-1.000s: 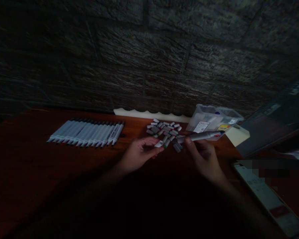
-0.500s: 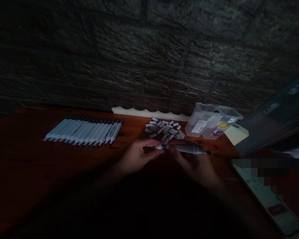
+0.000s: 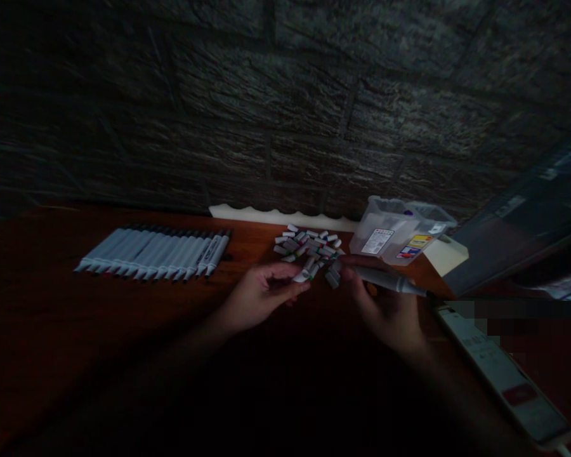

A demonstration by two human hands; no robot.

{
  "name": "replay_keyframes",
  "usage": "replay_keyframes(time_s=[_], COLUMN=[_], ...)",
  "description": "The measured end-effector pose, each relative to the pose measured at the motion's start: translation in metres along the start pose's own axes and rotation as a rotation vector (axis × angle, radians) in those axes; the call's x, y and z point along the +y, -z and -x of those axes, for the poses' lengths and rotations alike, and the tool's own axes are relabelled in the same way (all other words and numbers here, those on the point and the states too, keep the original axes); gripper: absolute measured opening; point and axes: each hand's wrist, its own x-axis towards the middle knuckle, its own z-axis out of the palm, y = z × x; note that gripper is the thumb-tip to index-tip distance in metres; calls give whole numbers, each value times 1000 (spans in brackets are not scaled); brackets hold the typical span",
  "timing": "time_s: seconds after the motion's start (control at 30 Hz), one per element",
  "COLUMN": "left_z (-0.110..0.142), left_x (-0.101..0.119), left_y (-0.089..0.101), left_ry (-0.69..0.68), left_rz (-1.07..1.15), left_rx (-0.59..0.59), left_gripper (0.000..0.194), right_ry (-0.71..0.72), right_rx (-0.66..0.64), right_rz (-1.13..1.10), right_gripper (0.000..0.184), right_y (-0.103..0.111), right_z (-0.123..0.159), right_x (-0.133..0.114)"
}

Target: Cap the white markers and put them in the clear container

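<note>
Hands apart. Left hand pinches a small white cap between thumb and fingers; right hand grips a marker, dark tip aimed right, away from the left hand. Loose pile of caps just beyond and between the hands. Row of markers on the worktop, left of the left hand. Clear plastic box beyond the right hand; phone to its right, screen lit.

Hands near heaped caps, a marker in the right one.
</note>
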Motion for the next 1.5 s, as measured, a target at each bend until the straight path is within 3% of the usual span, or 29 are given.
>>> replay_keyframes(time_s=[0.2, 0.43, 0.5, 0.6, 0.67, 0.9, 1.03, 1.23, 1.3, 1.37, 1.43, 1.5], left_z=[0, 2, 3, 5, 4, -1, -1, 2, 4, 6, 7, 6], left_x=[1, 3, 4, 5, 6, 2, 2, 5, 7, 11, 13, 14], left_y=[0, -1, -2, -3, -1, 4, 3, 1, -1, -2, -3, -2], left_ry=[-2, -30, -48, -37, -8, 0, -13, -4, 6, 18, 19, 0], left_rz=[-27, -88, -115, -88, -40, -15, -49, -82, -90, -91, -91, -92], left_rx=[1, 14, 32, 43, 37, 24, -8, 8, 21, 14, 4, 32], left_gripper=[18, 16, 15, 18, 18, 17, 16, 17, 20, 23, 24, 23], right_ry=[126, 175, 153, 49, 16, -8, 43, 37, -14, -131, -289, -417], right_rx=[-121, -203, -135, 89, 108, 20, -115, -195, -135, 3, 146, 189], right_rz=[3, 79, 194, 406, 421, -32, -67, -58, -36, -58, -204, -432], right_gripper=[21, 18, 19, 18, 19, 16, 20, 17, 15, 15, 21, 30], right_y=[-3, -9, -2, 11, 15, -6, -13, -15, -10, -3, 4, 10], right_z=[4, 3, 0, -7, -10, 5, 10, 8, 3, -5, -14, -20], right_x=[-6, -4, 1, 15, 23, -1, -7, -1, 5, 14, 22, 26])
